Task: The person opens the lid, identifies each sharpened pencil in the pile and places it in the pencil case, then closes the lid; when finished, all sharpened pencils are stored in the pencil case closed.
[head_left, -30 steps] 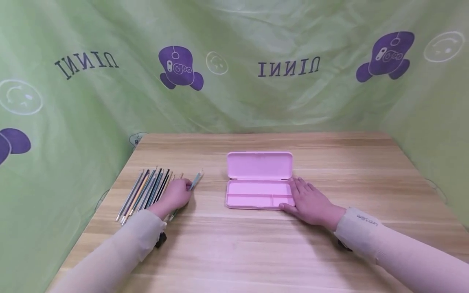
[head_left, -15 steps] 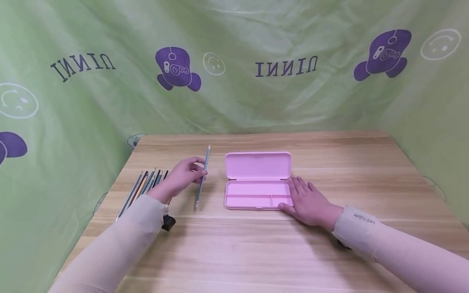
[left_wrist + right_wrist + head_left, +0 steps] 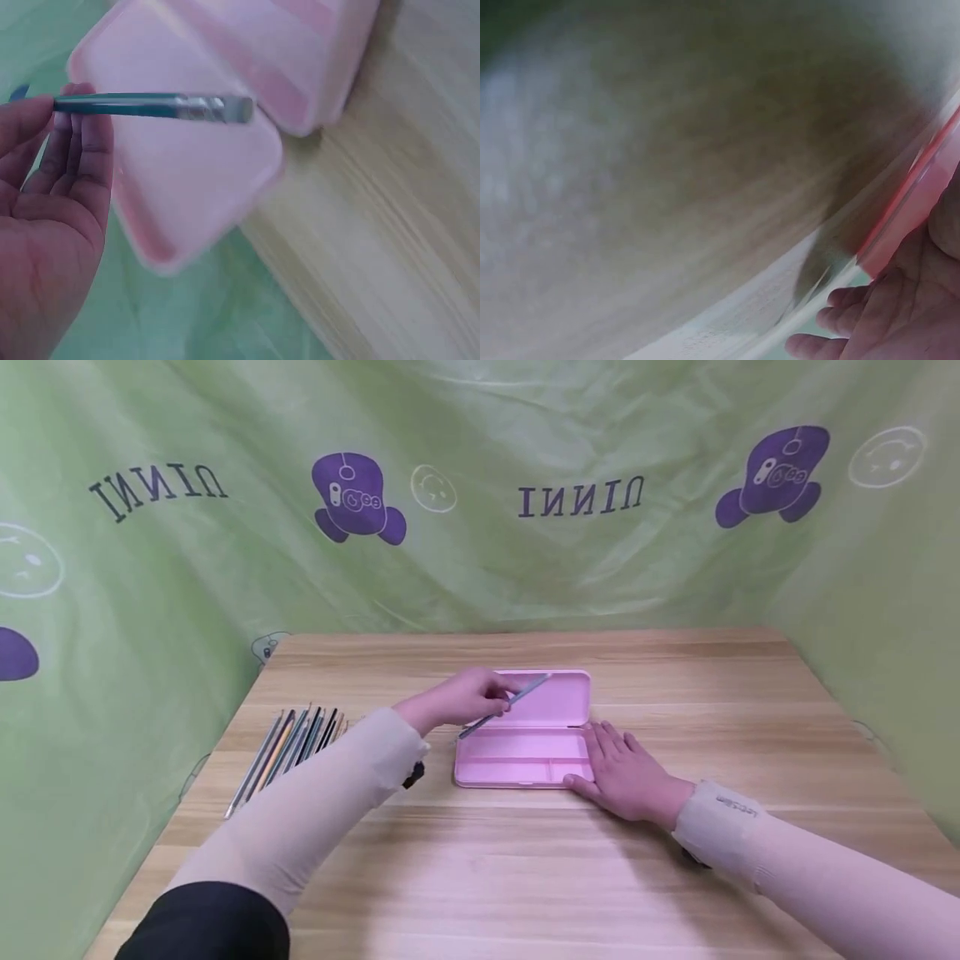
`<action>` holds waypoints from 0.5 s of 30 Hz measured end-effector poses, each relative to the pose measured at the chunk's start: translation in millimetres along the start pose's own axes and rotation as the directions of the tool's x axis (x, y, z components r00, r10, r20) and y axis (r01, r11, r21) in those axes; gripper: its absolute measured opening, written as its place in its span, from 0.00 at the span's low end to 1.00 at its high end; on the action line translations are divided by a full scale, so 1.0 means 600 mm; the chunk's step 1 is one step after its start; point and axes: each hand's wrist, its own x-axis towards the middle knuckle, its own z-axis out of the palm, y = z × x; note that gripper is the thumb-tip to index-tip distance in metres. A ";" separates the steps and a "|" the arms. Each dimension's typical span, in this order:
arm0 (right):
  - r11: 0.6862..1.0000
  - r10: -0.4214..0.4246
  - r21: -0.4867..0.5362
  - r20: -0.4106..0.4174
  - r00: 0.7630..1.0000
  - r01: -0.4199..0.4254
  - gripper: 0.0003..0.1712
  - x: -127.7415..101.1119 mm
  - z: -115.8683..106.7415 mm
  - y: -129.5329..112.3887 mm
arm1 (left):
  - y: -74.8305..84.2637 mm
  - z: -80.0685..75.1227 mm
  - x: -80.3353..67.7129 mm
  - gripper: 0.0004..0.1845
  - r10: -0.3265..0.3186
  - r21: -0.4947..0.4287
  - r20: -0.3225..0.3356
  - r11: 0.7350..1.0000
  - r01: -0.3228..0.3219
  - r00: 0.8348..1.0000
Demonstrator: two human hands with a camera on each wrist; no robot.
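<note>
The left hand (image 3: 461,697) pinches a teal pencil (image 3: 504,707) over the open pink plastic pencil case (image 3: 525,752); the right hand (image 3: 626,772) lies flat, fingers straight, against the case's right end.

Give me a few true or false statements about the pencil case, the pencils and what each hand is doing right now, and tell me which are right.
1. The left hand holds a pencil over the pink case. True.
2. The pink case is closed. False: its lid stands open.
3. The right hand lies flat against the case's right end. True.
4. The spare pencils lie to the right of the case. False: they lie to its left.
5. The case tray is full of pencils. False: no pencils lie in it.
</note>
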 end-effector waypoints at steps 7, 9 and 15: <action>1.000 -0.014 0.016 -0.016 1.000 0.014 0.53 0.002 0.001 -0.003 | 0.007 0.043 0.041 0.17 0.027 0.182 0.172 0.982 -0.059 0.985; 1.000 -0.012 0.012 -0.017 1.000 0.012 0.52 0.001 0.000 -0.004 | 0.009 0.052 0.044 0.17 0.013 0.235 0.193 0.970 -0.059 0.981; 1.000 -0.013 0.002 -0.029 1.000 0.013 0.50 -0.002 -0.004 -0.003 | 0.014 0.073 0.046 0.19 -0.034 0.341 0.212 0.939 -0.042 0.977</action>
